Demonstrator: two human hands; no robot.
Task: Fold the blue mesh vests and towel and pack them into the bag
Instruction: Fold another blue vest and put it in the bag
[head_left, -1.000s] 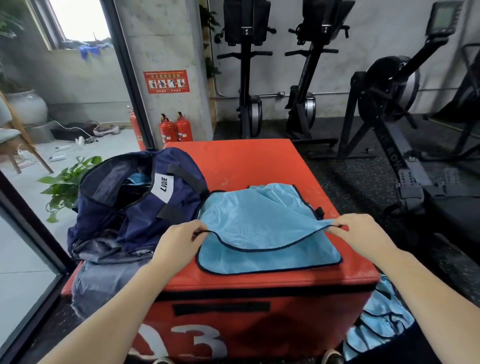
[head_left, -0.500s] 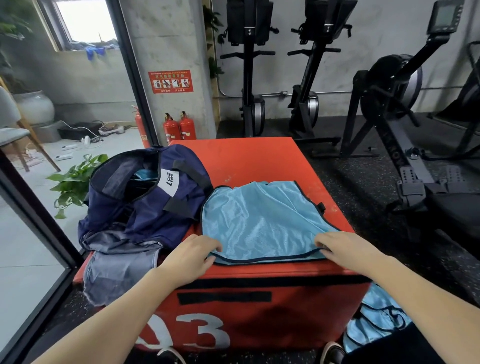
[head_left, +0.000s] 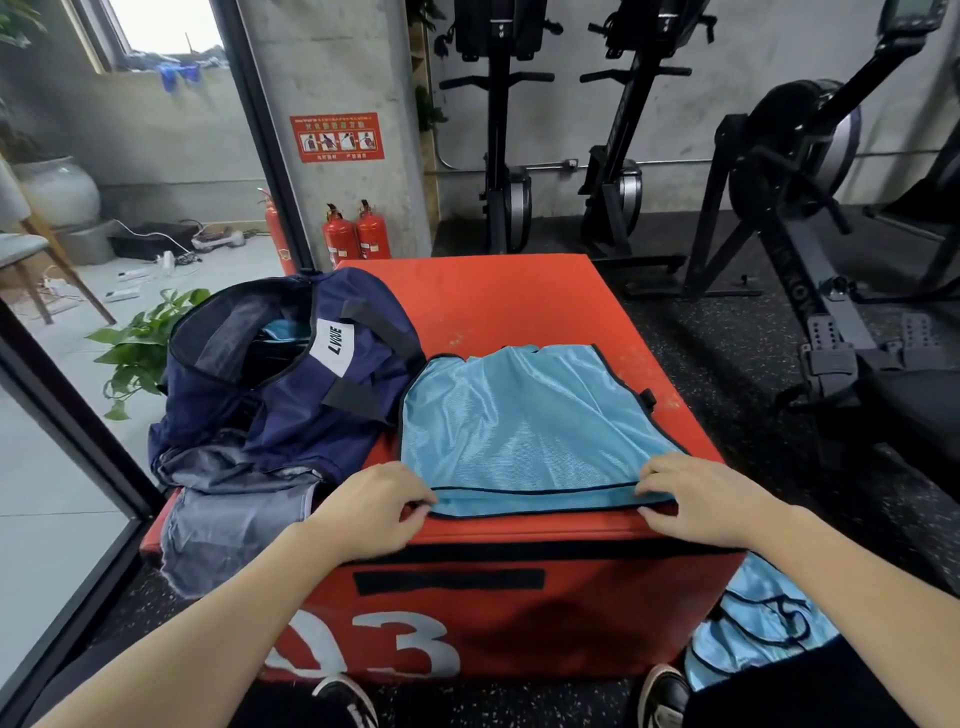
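The person is folding a blue mesh vest (head_left: 524, 421) lying on the red worktop (head_left: 498, 301), both hands' fingers (head_left: 415, 506) pinching its near edge, probably needing another fold before the bag (head_left: 291, 395).

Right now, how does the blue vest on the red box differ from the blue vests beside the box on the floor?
The vest on the box lies flat, folded over, its near edge doubled; the vests on the floor lie crumpled in a heap. The left hand and right hand hold the near corners of the vest on the box; nothing touches the vests on the floor. Both are light blue mesh with dark trim.
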